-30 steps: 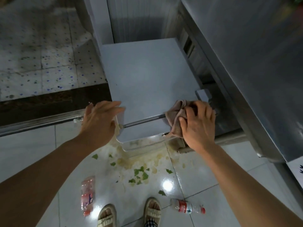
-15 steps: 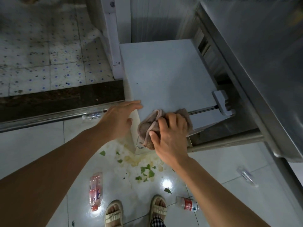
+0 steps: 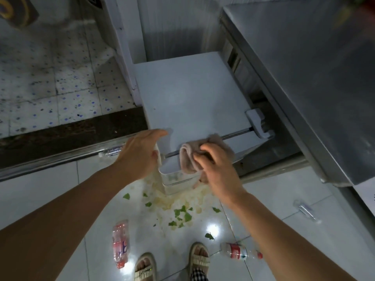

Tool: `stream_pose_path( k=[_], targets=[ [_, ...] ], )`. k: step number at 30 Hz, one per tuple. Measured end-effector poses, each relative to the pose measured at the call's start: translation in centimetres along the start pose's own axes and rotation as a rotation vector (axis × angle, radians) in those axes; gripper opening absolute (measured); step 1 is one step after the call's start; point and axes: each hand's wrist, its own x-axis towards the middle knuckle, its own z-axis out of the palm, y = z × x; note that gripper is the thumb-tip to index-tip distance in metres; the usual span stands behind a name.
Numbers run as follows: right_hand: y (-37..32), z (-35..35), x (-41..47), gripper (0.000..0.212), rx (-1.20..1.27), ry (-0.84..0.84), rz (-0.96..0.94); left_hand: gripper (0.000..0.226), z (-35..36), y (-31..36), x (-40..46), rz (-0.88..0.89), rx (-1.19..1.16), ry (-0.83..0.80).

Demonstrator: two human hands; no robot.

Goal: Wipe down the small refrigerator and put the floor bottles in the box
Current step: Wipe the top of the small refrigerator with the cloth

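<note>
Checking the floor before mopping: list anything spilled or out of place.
Yellowish spill with green leaf scraps lies at the refrigerator base. Bottles lie on their sides: one left of the feet, one right.

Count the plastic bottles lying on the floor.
4: pink-label bottle left of the feet, red-label bottle right of them, clear bottle far right, clear bottle by the metal rail. Arms may hide others.

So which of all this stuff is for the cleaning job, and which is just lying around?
For the job:
small refrigerator
cloth, held by the right hand
left hand, resting on the fridge's corner
red-label bottle and pink-label bottle on the floor
clear bottle and clear bottle by the rail

Just lying about:
green leaf scraps
yellowish spill
steel counter
</note>
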Motion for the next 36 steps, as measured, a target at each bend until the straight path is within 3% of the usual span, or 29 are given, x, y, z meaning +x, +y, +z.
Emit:
stream_pose_path(
  k=[3,6,10,13,18,20,24,27,30,33,36],
  targets=[
    [6.2,-3.0,-0.4,0.039,-0.118,-0.045,0.229,0.055,1.2,2.0,0.5,0.037,0.004,-0.007],
    [9.1,-4.7,-0.1,0.040,-0.202,-0.033,0.257,0.056,2.6,3.3,0.6,0.081,0.065,-0.041],
    [5.6,-3.5,0.0,0.040,-0.032,0.110,0.393,0.059,3.4,3.7,0.7,-0.010,0.151,-0.078],
    [2.3,-2.9,0.4,0.021,0.041,0.210,0.300,0.060,3.1,4.0,0.9,-0.035,0.171,-0.119],
    [1.0,-3.9,0.7,0.019,0.273,0.035,0.326,0.054,1.8,5.5,0.1,-0.141,0.120,-0.127],
    [0.9,-5.5,0.9,0.014,0.373,0.058,0.339,0.050,0.8,5.8,-0.6,-0.134,0.073,-0.128],
    [-1.6,-9.1,1.3,0.021,0.471,0.210,0.281,0.028,-1.8,7.1,-1.5,-0.218,-0.134,-0.137],
    [-4.5,-11.5,2.4,0.027,0.530,0.291,0.210,0.032,-4.5,9.1,-1.7,-0.379,-0.647,-0.108],
    [-7.9,-13.6,3.8,0.027,0.536,0.307,0.128,0.032,-7.7,10.6,-2.0,-0.378,-0.988,-0.144],
    [-10.8,-15.4,4.7,0.030,0.580,0.303,0.059,0.022,-10.9,11.2,-2.6,-0.399,-1.067,0.012],
    [-11.9,-16.8,5.3,0.043,0.771,0.307,0.275,0.016,-13.6,11.3,-3.3,-0.405,-1.029,0.094]
  ],
)
